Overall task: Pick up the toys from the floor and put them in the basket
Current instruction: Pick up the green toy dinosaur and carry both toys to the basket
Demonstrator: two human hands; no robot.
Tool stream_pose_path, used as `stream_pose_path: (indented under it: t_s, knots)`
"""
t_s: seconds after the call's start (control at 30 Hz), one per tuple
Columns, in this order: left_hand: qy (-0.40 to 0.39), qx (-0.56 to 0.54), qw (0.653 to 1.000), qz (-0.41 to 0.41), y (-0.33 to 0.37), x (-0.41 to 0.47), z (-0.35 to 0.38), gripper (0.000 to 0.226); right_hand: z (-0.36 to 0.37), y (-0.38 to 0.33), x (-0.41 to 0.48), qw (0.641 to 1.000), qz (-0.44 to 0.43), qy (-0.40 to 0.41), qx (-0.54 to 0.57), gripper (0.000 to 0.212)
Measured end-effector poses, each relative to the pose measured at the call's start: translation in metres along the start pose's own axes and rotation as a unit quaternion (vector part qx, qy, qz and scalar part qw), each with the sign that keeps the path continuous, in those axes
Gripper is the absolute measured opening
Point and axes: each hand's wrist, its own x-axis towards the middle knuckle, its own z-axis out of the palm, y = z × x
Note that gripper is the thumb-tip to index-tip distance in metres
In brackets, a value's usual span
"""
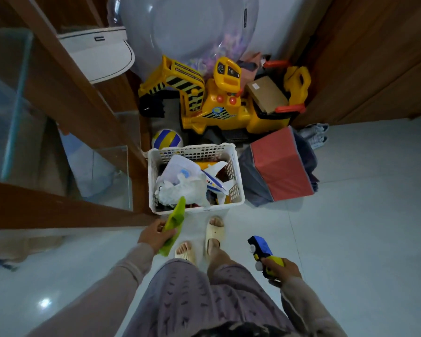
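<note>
White plastic lattice is forming the walls of the basket (236, 166), which is sitting on the pale tiled floor (350, 215) just ahead of the person's two sandalled feet. Inside it a toy airplane (215, 182) is lying on a crumpled white bag (180, 188) and a clear lid; whatever is sitting beneath them is lost in shadow. The left hand (156, 235) is gripping a long green toy (174, 224), whose upper end is overlapping the basket's near rim while its lower end is poking out below the fingers; its shape is hard to make out. The right hand (281, 269) is clenching a blue and yellow toy train (261, 251) by its rear, the fingers hiding that end, well to the right of the basket. Behind the basket, a striped ball (167, 139) is showing only partly, and a yellow ride-on excavator (214, 103) is standing against the wall.
</note>
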Motion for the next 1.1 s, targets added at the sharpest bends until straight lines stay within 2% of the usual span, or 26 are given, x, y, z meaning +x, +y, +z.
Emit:
stream_pose_path:
  t_s: [0.13,0.27,0.4,0.5,0.63,0.73,0.87,0.93,1.0,1.1]
  knots:
    - [0.010,0.028,0.998,-0.061,-0.005,0.011,0.010,0.023,-0.010,-0.045,0.030,0.998,-0.028,-0.016,-0.054,0.019]
    - [0.009,0.055,0.993,-0.099,0.001,0.029,0.020,0.024,-0.010,-0.095,0.061,0.987,-0.039,-0.026,-0.155,0.024]
    - [-0.003,0.076,0.991,-0.106,0.011,0.058,0.026,0.022,0.008,-0.127,0.089,0.978,-0.039,-0.027,-0.204,0.029]
    - [-0.024,0.132,0.985,-0.106,0.016,0.091,0.033,0.036,0.030,-0.141,0.119,0.971,-0.029,-0.024,-0.236,0.032]
    - [-0.024,0.208,0.975,-0.072,0.022,0.153,0.046,0.041,0.065,-0.149,0.175,0.958,0.021,-0.013,-0.285,0.037]
    - [-0.025,0.346,0.938,0.016,0.016,0.213,0.058,0.039,0.099,-0.152,0.231,0.956,0.038,-0.013,-0.289,0.041]
    - [0.012,0.452,0.885,0.115,-0.002,0.285,0.070,0.032,0.157,-0.162,0.302,0.942,0.011,-0.047,-0.333,0.031]
    - [-0.003,0.510,0.847,0.150,-0.015,0.317,0.079,0.032,0.185,-0.164,0.335,0.934,-0.012,-0.057,-0.351,0.031]
    - [-0.015,0.544,0.821,0.172,-0.026,0.346,0.088,0.033,0.209,-0.162,0.363,0.922,-0.029,-0.068,-0.380,0.030]
    - [-0.039,0.554,0.810,0.186,-0.042,0.377,0.102,0.037,0.236,-0.150,0.392,0.895,-0.050,-0.070,-0.439,0.028]
